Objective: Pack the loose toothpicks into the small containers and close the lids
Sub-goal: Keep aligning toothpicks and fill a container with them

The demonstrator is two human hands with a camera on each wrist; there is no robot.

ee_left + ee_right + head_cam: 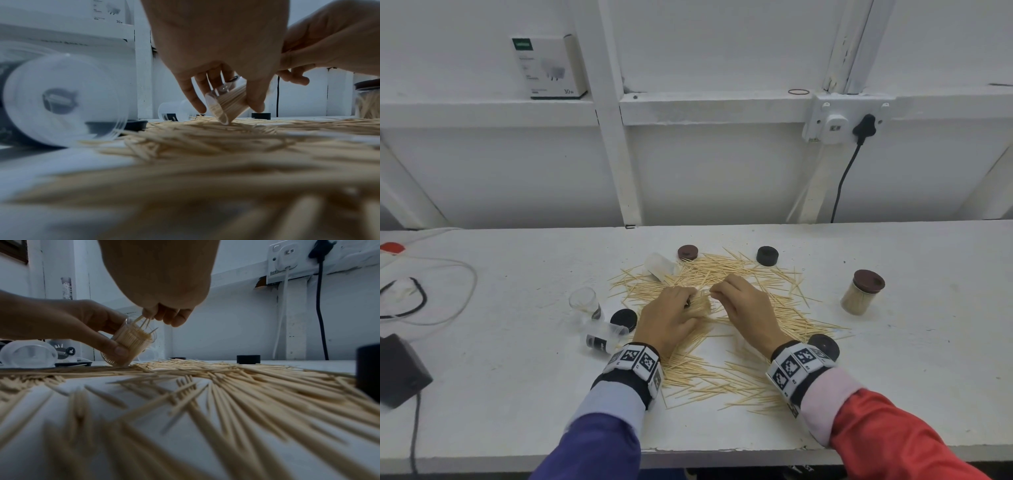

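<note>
Left of the scattered heap of pale wooden toothpicks [726,329] on the white table [517,359], a clear plastic cup-shaped container [585,303] stands upright, a second clear one [606,337] lies on its side nearer the table's front edge, and a black round lid [624,319] sits between that one and the heap. Over the heap's middle, the left hand [671,320] has thumb and fingers wrapped around a small clear container packed with toothpicks [226,104], tilted so its base edge touches the heap. Just beside it, the right hand [746,305] pinches a few toothpicks [144,321] at the container's open mouth. At the heap's far edge lie another clear container [661,266], a brown lid [687,252] and a black lid [767,256]. Right of the heap stands a filled, brown-lidded container [862,293].
</note>
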